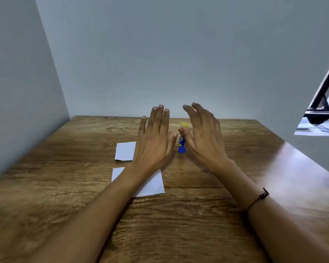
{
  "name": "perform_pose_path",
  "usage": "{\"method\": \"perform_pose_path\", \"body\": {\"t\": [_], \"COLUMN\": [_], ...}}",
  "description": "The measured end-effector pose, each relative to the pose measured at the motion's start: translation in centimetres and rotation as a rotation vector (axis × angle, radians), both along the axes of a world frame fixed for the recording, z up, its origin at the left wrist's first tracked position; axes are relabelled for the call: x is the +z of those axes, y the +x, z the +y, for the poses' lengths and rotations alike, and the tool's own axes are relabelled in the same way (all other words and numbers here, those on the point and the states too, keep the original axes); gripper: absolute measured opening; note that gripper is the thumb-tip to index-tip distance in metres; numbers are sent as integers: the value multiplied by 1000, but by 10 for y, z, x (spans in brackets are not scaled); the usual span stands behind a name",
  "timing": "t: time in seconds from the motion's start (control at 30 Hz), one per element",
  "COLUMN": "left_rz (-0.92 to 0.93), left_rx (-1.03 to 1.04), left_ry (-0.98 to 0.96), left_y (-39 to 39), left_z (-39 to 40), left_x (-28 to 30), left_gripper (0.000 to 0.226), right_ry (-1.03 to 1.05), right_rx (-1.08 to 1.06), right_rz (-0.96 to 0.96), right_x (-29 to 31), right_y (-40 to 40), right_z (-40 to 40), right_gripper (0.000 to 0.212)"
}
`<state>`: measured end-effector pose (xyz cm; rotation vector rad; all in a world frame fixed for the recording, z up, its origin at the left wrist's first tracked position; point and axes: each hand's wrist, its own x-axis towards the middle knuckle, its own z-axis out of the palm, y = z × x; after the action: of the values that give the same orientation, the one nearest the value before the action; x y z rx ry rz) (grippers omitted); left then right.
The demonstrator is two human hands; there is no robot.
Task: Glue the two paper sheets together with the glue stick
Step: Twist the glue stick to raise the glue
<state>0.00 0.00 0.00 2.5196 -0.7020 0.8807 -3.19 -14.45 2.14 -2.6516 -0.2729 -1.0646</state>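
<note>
A blue glue stick (182,146) with a yellow cap stands upright on the wooden table (207,215), between my two hands. My left hand (154,135) hovers just left of it, fingers straight and spread, holding nothing. My right hand (201,133) is just right of the stick, fingers extended, its thumb in front of the stick's upper part; whether it touches is unclear. Two white paper sheets lie flat on the table: the far sheet (124,151) left of my left hand, the near sheet (152,184) partly hidden under my left forearm.
Grey walls close the table at the back (160,54) and on the left. At the upper right an opening shows a dark stand (323,103) and cables. A dark cord bracelet (258,200) is on my right wrist.
</note>
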Motion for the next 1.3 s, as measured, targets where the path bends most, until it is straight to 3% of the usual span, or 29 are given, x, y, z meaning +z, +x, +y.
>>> {"method": "perform_pose_path", "body": {"t": [0.2, 0.3, 0.47, 0.7, 1.0, 1.17, 1.3], "left_rz": [-15, -1, 16, -113, 38, 138, 177], "left_rx": [-74, -85, -156, -186, -218, -260, -255], "left_ry": [-121, -202, -137, -147, -360, -359, -386], "left_y": [-1, -1, -6, -9, -10, -14, -14], "left_z": [-1, 1, -1, -1, -11, -8, -9], "left_x": [-5, -6, -4, 3, 15, 16, 12], "left_gripper": [52, 42, 39, 14, 9, 14, 18], "right_ry": [-116, -59, 60, 84, 53, 81, 166], "right_rx": [-22, 11, 154, 202, 268, 359, 226], "right_rz": [95, 65, -11, -29, -118, -120, -61], "right_x": [-9, -12, -9, -2, 6, 18, 19], "right_y": [14, 16, 10, 2, -5, -11, -4], "right_z": [3, 5, 13, 16, 17, 8, -5], "right_gripper": [38, 31, 22, 23, 15, 30, 28]}}
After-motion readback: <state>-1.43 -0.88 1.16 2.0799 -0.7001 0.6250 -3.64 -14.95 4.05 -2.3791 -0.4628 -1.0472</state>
